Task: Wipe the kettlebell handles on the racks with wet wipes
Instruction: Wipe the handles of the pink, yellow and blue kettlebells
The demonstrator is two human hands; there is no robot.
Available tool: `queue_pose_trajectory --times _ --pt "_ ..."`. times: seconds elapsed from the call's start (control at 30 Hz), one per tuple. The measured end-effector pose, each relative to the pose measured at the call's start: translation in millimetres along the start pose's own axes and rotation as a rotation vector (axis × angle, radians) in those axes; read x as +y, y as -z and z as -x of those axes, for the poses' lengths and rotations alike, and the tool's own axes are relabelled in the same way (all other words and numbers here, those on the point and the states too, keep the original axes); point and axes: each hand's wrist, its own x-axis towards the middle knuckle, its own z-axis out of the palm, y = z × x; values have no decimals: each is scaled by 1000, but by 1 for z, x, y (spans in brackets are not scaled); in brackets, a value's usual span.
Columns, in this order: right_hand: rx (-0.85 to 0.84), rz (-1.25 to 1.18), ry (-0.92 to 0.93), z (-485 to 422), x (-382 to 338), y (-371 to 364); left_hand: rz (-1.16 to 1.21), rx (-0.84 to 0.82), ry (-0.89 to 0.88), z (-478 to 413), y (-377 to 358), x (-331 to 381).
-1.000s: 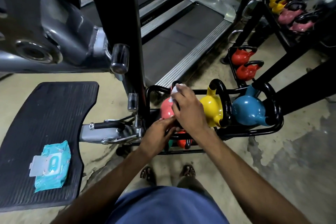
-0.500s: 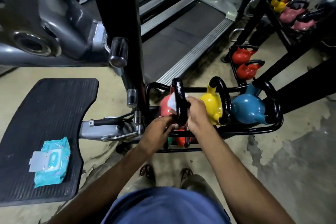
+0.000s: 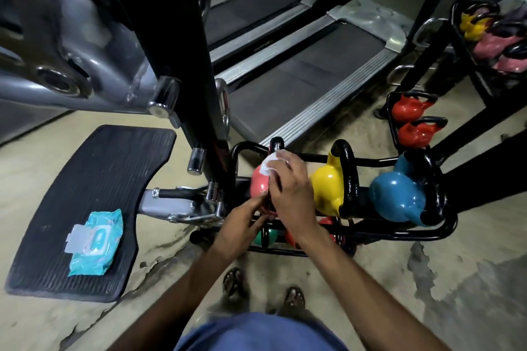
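wiping now: right hand (image 3: pixel 288 191) is closed over a white wet wipe (image 3: pixel 270 166) bunched against the black handle (image 3: pixel 276 145) of the pink kettlebell (image 3: pixel 259 184), leftmost on the top tier of the near rack (image 3: pixel 399 234)
left hand: left hand (image 3: pixel 241 222) sits low at the base of that same kettlebell, fingers curled in and touching it, looks like it's just steadying the thing. can't tell if it's a real grip or only a brace
where stuff is: yellow kettlebell (image 3: pixel 328 188) just beside the pink one, blue kettlebell (image 3: pixel 397 198) next along, neither touched. wipes pack (image 3: pixel 95 242) lies on the black rubber mat (image 3: pixel 85 194), well apart from the rack
doing it well: imo wrap the wipe all the way round the handle and run it over the arch and down both legs, not just the top. keep the other hand planted so the bell doesn't rock in the rail
hard to see: most of the pink bell's handle is under the right hand, so no idea how much of it is covered. lower tier is mostly blocked by both arms, only bits of green and red peek out. the far racks at the right edge are blurry and partly cut off
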Motion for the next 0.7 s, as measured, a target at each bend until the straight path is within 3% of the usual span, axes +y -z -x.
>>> queue_pose_trajectory --times 0.1,0.17,0.23,0.3,0.4,0.5,0.6,0.7 --pt "-183 342 396 -23 6 10 -23 21 0 0 -4 2" --pt "-260 376 498 -29 9 13 -17 36 10 1 -6 0" --pt "-263 290 479 -18 14 16 35 37 29 3 -8 0" --pt "-173 92 273 3 16 21 84 63 42 4 -11 1" --pt "23 -284 -256 23 4 22 142 76 72 7 -13 1" --pt "68 -616 -759 15 -2 5 175 69 88 9 -13 4" --pt "-78 -1103 -1169 -18 -5 6 109 79 64 10 -10 6" --pt "-283 -1506 -1232 -42 -13 18 63 49 8 6 -6 5"
